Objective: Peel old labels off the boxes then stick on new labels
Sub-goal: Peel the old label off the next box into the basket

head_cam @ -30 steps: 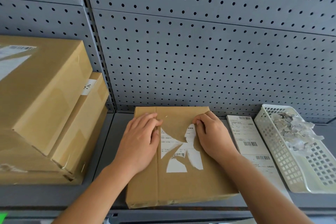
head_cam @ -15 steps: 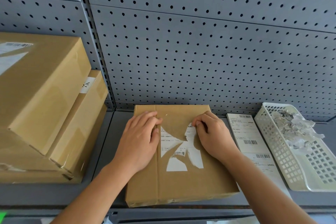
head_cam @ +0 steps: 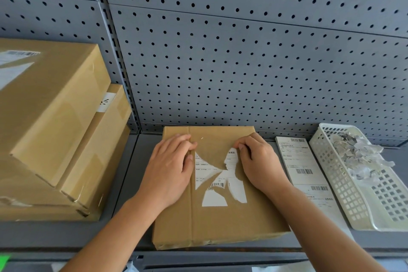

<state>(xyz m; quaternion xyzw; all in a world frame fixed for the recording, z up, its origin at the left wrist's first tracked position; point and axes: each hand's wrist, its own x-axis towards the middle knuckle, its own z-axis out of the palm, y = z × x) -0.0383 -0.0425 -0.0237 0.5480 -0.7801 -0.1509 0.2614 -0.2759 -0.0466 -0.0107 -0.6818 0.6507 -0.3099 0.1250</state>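
Pegboard wall (head_cam: 242, 62): flat blue-grey with an even grid of small black round holes; shelf (head_cam: 123, 183) a plainer grey, with one bright green patch (head_cam: 4, 259) at the lower left corner. Centre box (head_cam: 220, 223) and stacked boxes (head_cam: 55, 117): kraft tan with glossier tan tape strips; torn label (head_cam: 215, 200) white with black print and barcode stripes. Label sheet (head_cam: 302, 168) white with black text and barcodes; basket (head_cam: 344, 194) cream, square-hole lattice, holding white-grey scraps (head_cam: 357, 152).

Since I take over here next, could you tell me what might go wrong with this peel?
The old label is already torn into ragged patches, so the flap pinched by the right hand may rip short, leaving scraps on the box. The right forearm passes over the new label sheet and could drag it.
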